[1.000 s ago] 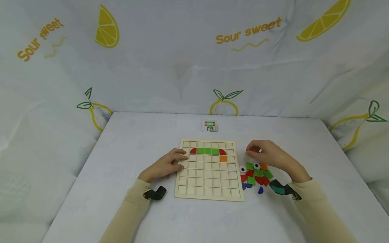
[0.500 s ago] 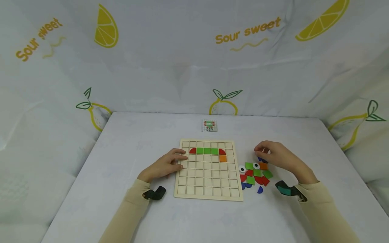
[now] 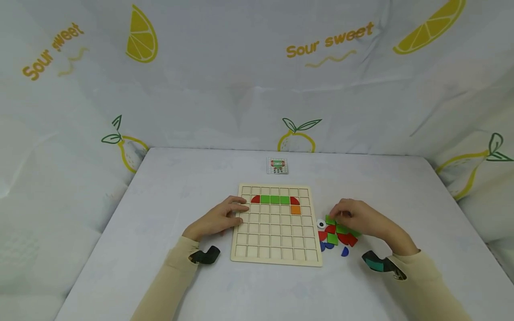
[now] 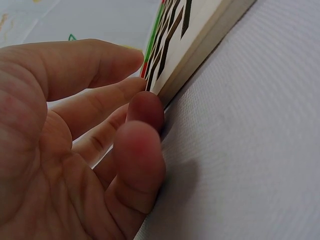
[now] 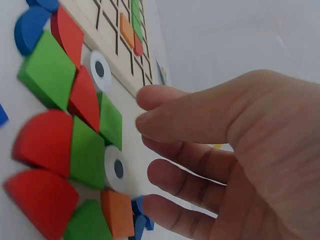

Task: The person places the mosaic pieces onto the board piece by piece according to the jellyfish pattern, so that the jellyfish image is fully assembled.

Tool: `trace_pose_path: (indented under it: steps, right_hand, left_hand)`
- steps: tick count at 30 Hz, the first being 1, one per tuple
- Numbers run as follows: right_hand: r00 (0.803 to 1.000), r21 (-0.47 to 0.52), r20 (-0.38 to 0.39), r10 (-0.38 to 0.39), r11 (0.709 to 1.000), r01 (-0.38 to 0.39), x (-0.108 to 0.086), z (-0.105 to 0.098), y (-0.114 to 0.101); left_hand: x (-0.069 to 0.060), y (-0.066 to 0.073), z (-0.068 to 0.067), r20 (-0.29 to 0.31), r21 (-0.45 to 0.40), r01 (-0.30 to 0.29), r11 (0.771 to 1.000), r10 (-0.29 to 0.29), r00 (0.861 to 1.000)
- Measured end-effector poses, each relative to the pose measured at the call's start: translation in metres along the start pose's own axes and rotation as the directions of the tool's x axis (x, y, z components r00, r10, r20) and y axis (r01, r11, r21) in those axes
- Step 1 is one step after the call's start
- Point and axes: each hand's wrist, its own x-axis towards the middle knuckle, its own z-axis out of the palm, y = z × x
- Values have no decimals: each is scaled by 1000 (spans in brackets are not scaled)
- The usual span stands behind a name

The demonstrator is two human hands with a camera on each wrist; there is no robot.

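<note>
Right wrist | poising right hand narrowly parted, apparently empty | resting relaxed left hand against grid board | showing orange square tile nearby on desk | likely handling light, stiff; best pinching by edges

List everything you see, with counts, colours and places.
Table: one, white, centre.
Backdrop: one, white, lemon-printed, behind.
Picture card: one visible, multicoloured, beyond board.
Grid board: one, pale, on table.
Placed red pieces: two, red, second row.
Placed green squares: three, green, between them.
Placed orange square: one, orange, third row.
Loose pieces: at least four red, four green, one orange, several blue, right of board.
Eye discs: two, white and black, among them.
Wrist items: two, mostly black, by cuffs.
Sleeves: two, cream, on arms.
Left hand: one, bare, at board's left edge.
Right hand: one, bare, by loose pieces.
</note>
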Motion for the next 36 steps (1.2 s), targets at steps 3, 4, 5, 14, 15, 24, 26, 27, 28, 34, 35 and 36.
trace_pose_path:
  steps: [3,4,5,14,15,24,26,27,28,34,35,36]
  right_hand:
    - [999,18,39,-13,1000,12,-3,4,-4]
    - [999,23,52,-7,1000,6,-3,6,-5]
    - [998,28,67,0,1000,-1,-4,7,-7]
    - [993,-29,112,30,999,-27,-5,13,-7]
    - [993,-40,108,37,999,-32,-4,14,-7]
    - [995,-107,87,53,993,-43,-4,13,-11]
    - [994,-81,90,63,995,-56,-4,13,-12]
    - [994,-70,89,64,996,-58,-4,13,-13]
    - [994,-61,90,64,996,-59,-4,13,-13]
    - [999,-84,47,26,996,-21,-4,11,-12]
    - [999,-86,33,11,996,-8,-4,10,-12]
    - [1000,-86,18,-8,996,9,-3,9,-12]
  left_hand:
    - [0,0,-1,0,-1,-3,1000,3,1000]
    - [0,1,-1,0,-2,-5,1000,5,1000]
    - [0,1,-1,0,-1,-6,1000,6,1000]
    - [0,1,-1,2,3,-10,1000,10,1000]
    - [0,1,-1,1,5,-11,1000,11,1000]
    - [0,-1,0,-4,12,-10,1000,10,1000]
    - [0,-2,0,-5,16,-12,1000,12,1000]
    - [0,-2,0,-5,18,-12,1000,12,1000]
    - [-1,-2,0,-5,19,-10,1000,11,1000]
    - [0,-1,-1,-2,27,2,1000,-2,1000]
    - [0,-1,-1,-2,29,4,1000,-4,1000]
    - [0,-1,-1,-4,30,6,1000,-6,1000]
